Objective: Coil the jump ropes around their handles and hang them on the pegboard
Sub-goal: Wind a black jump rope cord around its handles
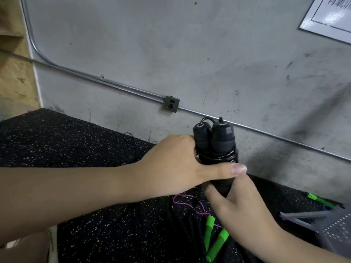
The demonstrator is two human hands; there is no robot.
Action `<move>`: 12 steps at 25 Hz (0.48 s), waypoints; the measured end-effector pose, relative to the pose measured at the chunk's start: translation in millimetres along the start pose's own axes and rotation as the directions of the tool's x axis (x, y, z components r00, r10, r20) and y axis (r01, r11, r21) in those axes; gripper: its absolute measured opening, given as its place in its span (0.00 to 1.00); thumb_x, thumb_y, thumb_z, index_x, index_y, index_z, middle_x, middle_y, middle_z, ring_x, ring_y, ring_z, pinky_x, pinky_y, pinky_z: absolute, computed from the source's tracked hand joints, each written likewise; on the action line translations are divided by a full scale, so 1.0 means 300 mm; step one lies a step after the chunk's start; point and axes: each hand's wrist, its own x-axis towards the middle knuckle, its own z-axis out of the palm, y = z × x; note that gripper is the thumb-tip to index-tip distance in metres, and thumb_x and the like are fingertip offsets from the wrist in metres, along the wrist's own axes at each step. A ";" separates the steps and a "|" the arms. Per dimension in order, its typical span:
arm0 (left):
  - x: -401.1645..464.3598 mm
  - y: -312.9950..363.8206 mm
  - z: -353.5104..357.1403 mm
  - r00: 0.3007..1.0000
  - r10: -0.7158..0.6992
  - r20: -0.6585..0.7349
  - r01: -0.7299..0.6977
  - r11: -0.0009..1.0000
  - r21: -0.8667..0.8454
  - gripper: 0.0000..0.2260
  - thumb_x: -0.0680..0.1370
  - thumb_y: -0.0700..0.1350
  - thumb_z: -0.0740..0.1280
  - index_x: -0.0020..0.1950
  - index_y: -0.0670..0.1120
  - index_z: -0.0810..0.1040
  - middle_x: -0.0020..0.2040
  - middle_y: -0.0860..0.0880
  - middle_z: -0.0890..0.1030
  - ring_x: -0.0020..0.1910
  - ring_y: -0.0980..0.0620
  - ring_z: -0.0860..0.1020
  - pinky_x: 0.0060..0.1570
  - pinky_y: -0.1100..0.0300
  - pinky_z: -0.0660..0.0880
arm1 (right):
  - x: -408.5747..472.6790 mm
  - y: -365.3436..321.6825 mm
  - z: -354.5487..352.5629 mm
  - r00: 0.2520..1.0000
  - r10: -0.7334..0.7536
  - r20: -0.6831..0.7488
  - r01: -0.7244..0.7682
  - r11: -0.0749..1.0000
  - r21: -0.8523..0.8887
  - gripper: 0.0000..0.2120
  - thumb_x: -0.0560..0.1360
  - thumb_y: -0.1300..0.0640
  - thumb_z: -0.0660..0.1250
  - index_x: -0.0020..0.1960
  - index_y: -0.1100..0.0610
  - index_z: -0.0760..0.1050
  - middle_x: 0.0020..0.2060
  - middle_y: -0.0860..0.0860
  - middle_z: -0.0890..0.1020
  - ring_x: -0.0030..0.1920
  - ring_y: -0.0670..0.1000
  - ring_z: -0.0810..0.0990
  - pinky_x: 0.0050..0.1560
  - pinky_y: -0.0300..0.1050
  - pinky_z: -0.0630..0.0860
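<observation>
Two black jump-rope handles [214, 143] stand side by side, upright, with black rope coiled round their middle. My left hand [174, 166] grips the pair from the left, its thumb laid across the coils. My right hand [239, 202] holds the lower ends of the handles from below. On the speckled black mat [76, 149] under my hands lie two green handles [212, 238] with a purple rope [188, 204] and loose black rope [182, 224]. A grey pegboard [336, 228] shows at the right edge.
A grey concrete wall [171, 54] rises just behind the mat, with a metal conduit [114, 84] and a junction box [171, 104] on it. Another green handle [319, 200] lies on the mat at the far right. A white sign [330, 16] hangs top right.
</observation>
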 end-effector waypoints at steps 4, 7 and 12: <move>-0.002 -0.015 0.000 0.999 0.004 0.038 0.002 0.989 -0.150 0.27 0.68 0.77 0.62 0.49 0.57 0.83 0.43 0.56 0.86 0.46 0.59 0.84 0.52 0.51 0.80 | -0.001 -0.051 -0.012 0.996 -0.046 0.081 0.049 0.998 -0.032 0.10 0.73 0.55 0.74 0.47 0.44 0.74 0.36 0.35 0.81 0.38 0.38 0.80 0.39 0.29 0.71; -0.010 -0.033 -0.006 0.995 0.061 0.085 -0.031 0.948 -0.318 0.20 0.73 0.68 0.65 0.48 0.54 0.83 0.44 0.53 0.86 0.48 0.54 0.84 0.55 0.46 0.79 | 0.022 -0.068 -0.044 0.959 0.079 0.272 -0.157 0.948 0.276 0.08 0.69 0.54 0.79 0.43 0.50 0.80 0.35 0.45 0.83 0.37 0.42 0.80 0.40 0.33 0.74; -0.026 -0.033 -0.035 0.961 0.198 0.194 -0.083 0.874 -0.478 0.14 0.77 0.59 0.68 0.51 0.50 0.81 0.45 0.50 0.85 0.46 0.47 0.85 0.52 0.49 0.80 | 0.031 -0.053 -0.069 0.819 0.074 0.569 -0.410 0.768 0.492 0.11 0.65 0.54 0.77 0.41 0.60 0.82 0.36 0.62 0.81 0.37 0.54 0.81 0.38 0.44 0.78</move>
